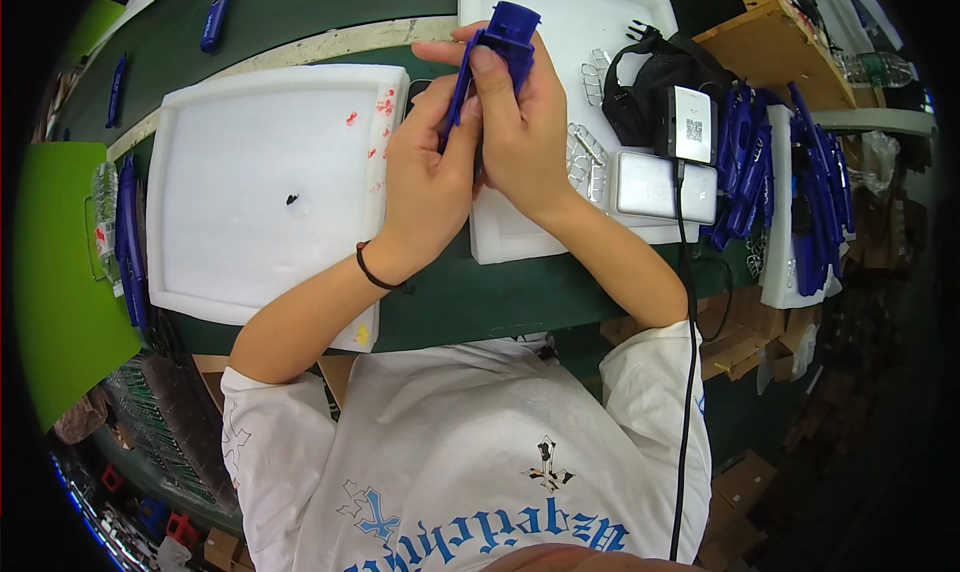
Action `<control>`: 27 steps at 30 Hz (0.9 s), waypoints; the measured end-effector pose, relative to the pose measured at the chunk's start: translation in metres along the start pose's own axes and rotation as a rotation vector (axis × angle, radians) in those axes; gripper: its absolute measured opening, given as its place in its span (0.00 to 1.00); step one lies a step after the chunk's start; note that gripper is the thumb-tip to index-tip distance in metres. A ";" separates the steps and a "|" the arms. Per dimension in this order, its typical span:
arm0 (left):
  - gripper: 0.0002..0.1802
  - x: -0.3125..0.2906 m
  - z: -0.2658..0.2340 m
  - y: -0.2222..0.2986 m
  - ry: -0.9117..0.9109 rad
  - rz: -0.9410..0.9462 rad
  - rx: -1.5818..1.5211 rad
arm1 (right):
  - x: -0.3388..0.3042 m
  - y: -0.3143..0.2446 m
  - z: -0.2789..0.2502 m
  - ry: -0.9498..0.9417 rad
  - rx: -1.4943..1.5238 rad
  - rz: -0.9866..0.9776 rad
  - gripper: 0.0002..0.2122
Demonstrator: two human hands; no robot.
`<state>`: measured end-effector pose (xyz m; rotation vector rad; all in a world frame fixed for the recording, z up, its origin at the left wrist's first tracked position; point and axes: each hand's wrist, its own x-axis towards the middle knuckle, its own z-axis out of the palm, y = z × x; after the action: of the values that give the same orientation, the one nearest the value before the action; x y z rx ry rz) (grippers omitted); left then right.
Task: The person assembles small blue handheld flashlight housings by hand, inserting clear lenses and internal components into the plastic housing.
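Note:
Both my hands are raised over the gap between two white foam trays, closed around a dark blue plastic casing (513,34). It has a wide, collar-like end at the top and a long narrow part running down between my hands. My right hand (522,122) wraps its right side, thumb pressed on the front. My left hand (432,162) grips the lower left side, thumb against the narrow part. The casing's lower end is hidden by my fingers. I cannot tell whether it is one piece or two shells together.
The left foam tray (160,222) holds a small black piece (292,200). On the right foam tray (490,247) lie clear looped parts (587,162), a silver box (664,186), a black strap (640,92) and a cabled device (690,124). Blue casings (745,162) are piled farther right.

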<state>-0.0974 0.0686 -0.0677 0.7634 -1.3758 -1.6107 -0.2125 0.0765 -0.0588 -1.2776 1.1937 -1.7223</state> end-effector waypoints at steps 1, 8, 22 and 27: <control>0.12 0.003 -0.001 0.003 0.005 -0.003 0.006 | 0.002 -0.001 0.001 -0.007 0.002 0.029 0.13; 0.13 0.010 -0.007 0.015 -0.101 -0.182 -0.128 | 0.004 -0.019 -0.007 -0.133 0.154 0.147 0.28; 0.52 0.009 -0.027 0.045 -0.471 -0.537 -0.475 | 0.024 -0.026 -0.031 -0.132 0.208 0.239 0.14; 0.49 0.015 -0.038 0.034 -0.526 -0.533 -0.366 | 0.026 -0.042 -0.030 -0.167 0.058 0.260 0.13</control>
<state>-0.0632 0.0376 -0.0411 0.5232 -1.2144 -2.5370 -0.2490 0.0762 -0.0138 -1.1517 1.1481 -1.4247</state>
